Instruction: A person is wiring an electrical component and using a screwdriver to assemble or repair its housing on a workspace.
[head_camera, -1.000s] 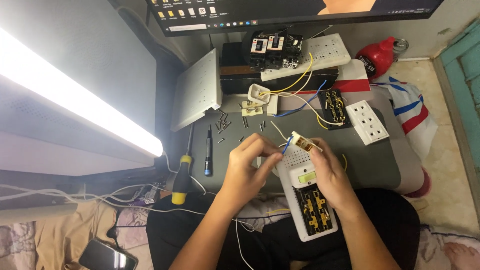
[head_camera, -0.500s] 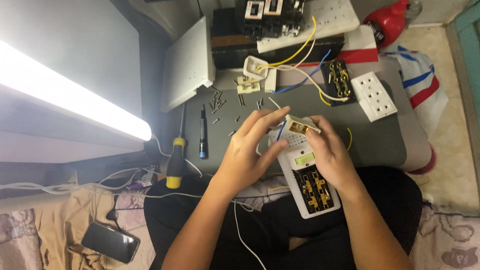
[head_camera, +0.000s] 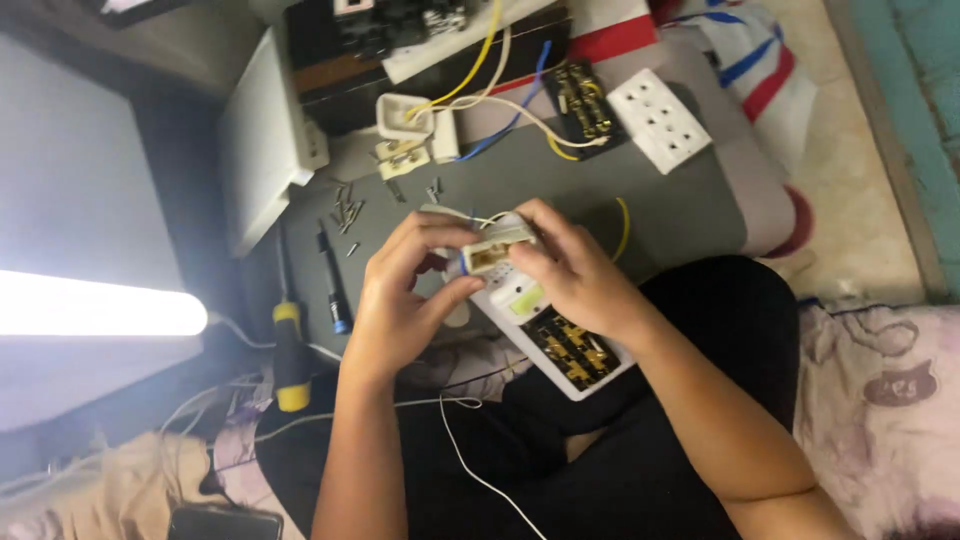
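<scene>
My left hand (head_camera: 405, 290) and my right hand (head_camera: 572, 268) meet over my lap, both pinching a small cream socket module (head_camera: 497, 247) with brass contacts and thin wires trailing from it. Under it lies an opened white power strip (head_camera: 556, 338) showing brass strips inside, its lower end resting on my black trousers. My right hand grips the module from the right, and the left fingers close on its left side.
A grey work mat (head_camera: 680, 210) carries loose screws (head_camera: 345, 210), a dark pen-like tool (head_camera: 333, 285) and a yellow-handled screwdriver (head_camera: 288, 345). Behind are a white socket plate (head_camera: 665, 120), a black contact block (head_camera: 578, 100), wired white parts (head_camera: 410, 135) and a lit tube lamp (head_camera: 95, 305) at left.
The view has tilted down and come closer. Both hands stayed on the socket module, drawing tighter around it over the opened power strip.
</scene>
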